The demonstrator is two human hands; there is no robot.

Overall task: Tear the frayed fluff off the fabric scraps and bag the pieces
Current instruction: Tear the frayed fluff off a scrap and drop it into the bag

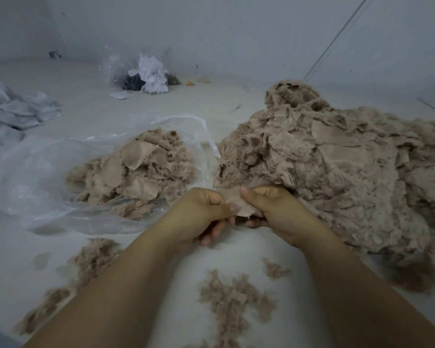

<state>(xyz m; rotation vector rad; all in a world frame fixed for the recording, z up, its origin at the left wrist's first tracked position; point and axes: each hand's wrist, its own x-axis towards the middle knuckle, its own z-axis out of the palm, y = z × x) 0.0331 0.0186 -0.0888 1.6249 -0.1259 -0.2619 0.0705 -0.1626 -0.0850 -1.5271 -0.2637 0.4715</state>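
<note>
My left hand point(206, 209) and right hand point(271, 209) pinch one beige scrap point(239, 205) between them. A small cleaned batch fills the clear plastic bag point(35, 177); the big untrimmed pile point(337, 172) remains right, torn fluff point(231, 297) below.

both forearms reach forward, left hand point(201, 212) and right hand point(274, 209) close together, fingers point(246, 197) curled and pinching.

No readable text, label or number shows anywhere.
</note>
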